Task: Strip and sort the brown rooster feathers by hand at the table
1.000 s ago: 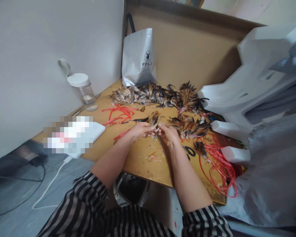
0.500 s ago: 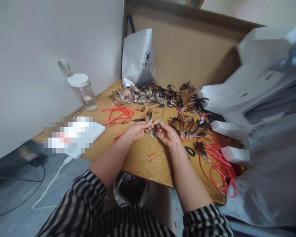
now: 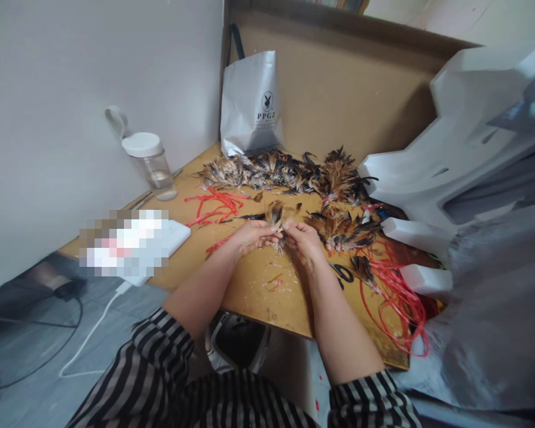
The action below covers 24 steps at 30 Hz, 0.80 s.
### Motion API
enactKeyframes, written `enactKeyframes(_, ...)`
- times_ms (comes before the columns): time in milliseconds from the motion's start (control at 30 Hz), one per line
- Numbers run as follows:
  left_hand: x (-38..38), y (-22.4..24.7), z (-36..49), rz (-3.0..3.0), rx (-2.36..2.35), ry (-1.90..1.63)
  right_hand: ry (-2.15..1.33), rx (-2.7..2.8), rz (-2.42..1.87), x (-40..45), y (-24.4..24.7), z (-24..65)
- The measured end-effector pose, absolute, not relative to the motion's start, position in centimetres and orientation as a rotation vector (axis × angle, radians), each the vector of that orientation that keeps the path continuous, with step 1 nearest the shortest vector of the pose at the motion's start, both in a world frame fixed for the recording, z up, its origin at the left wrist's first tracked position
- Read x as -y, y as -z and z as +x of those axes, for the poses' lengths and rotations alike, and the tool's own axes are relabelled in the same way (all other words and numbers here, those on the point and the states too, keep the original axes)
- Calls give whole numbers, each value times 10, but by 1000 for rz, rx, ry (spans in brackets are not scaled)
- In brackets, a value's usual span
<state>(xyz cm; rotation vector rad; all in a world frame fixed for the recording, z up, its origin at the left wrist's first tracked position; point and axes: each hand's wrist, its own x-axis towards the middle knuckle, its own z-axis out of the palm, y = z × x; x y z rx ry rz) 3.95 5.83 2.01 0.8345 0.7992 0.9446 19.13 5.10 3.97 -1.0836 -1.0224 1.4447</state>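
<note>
Over the middle of the wooden table (image 3: 249,297), my left hand (image 3: 255,235) is closed on a small brown and black feather bunch (image 3: 276,212). My right hand (image 3: 304,239) meets it from the other side, thumb and fingertips pinching a pale feather (image 3: 289,223). The fingertips of both hands nearly touch, and the quill ends are partly hidden between them. Just right of my right hand lies a larger fan of brown feathers (image 3: 341,229). Black-handled scissors (image 3: 342,273) rest beside my right wrist.
A long feather heap (image 3: 267,171) lies at the back, before a silver bag (image 3: 252,107). Red strips (image 3: 216,205) lie left, more red cords (image 3: 396,291) right. A lidded bottle (image 3: 154,169) and a white device (image 3: 178,235) stand left. White foam pieces (image 3: 423,279) border the right.
My right hand has shifted slightly right and its fingers have come together more. The feathers in my left hand now stand fanned more upright above the fingertips.
</note>
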Motion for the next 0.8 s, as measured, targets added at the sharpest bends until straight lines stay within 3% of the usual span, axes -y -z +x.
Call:
enactKeyframes(367,-52,-27,43,962,-838,-887,-1349,1054,-1171,-50,-37,186)
enactKeyframes(633,-56,-22,42,929,-872,-975,-1705,917,-964,-53,-37,194)
enactKeyframes(800,-60,-18,41,872,-849,-998,-1702,791,-961,-57,-37,198)
